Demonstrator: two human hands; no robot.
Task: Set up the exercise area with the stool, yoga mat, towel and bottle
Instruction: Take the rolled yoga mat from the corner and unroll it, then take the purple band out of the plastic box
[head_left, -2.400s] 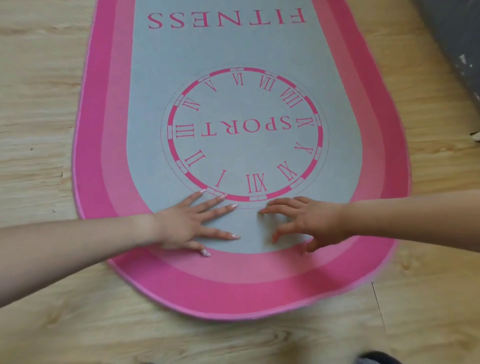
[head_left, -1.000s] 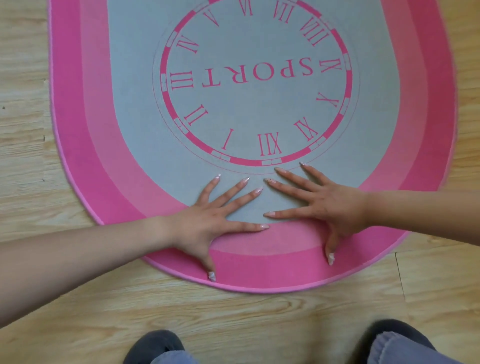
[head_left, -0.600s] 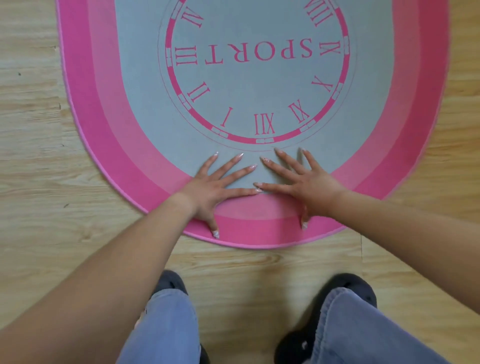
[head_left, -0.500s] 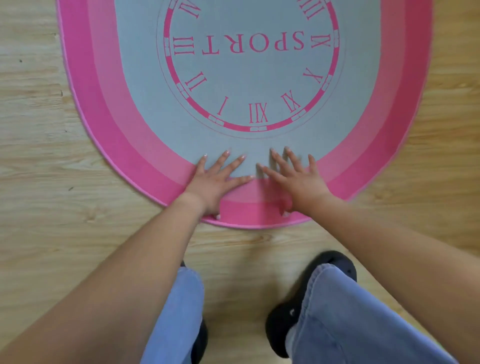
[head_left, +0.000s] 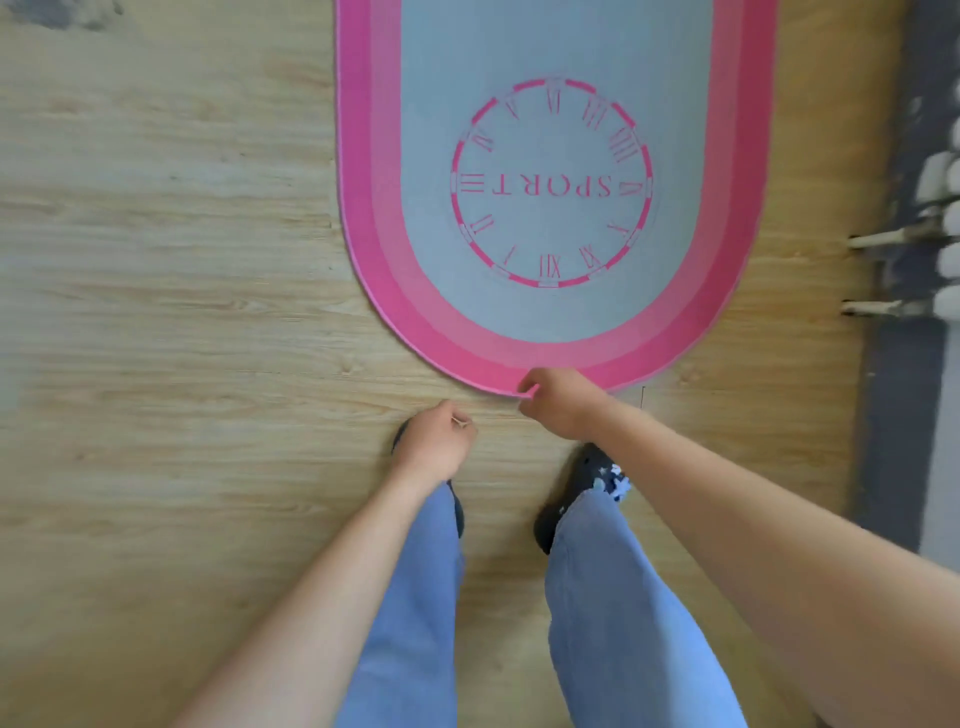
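Your mat (head_left: 561, 322) lies flat on the wooden floor (head_left: 182, 312), its rounded near end pointing at your feet and the SPORT clock face reading upside down to you. Along the floor's right edge runs a dark strip (head_left: 904, 415), and two pale rods (head_left: 883, 238) poke out from it towards the mat without reaching it. The white lumps behind them are too blurred to name.

Your jeans (head_left: 613, 597) and dark shoes (head_left: 587, 483) stand just short of the mat's near end. The left shoe is mostly hidden under your left hand (head_left: 434, 441) and trouser leg. The mat's far end is cut off by the top of the frame.

Half a second ago both palms were pressed flat with fingers spread on that near end. Now the left hand is off the mat, over bare floor, loosely curled and holding nothing. Your right hand (head_left: 558, 402) is at the very rim with its fingers curled. With the blur, you can't tell whether it pinches the pink edge or merely covers it. You're seeing it from higher up now, too, with much more of the mat in view.
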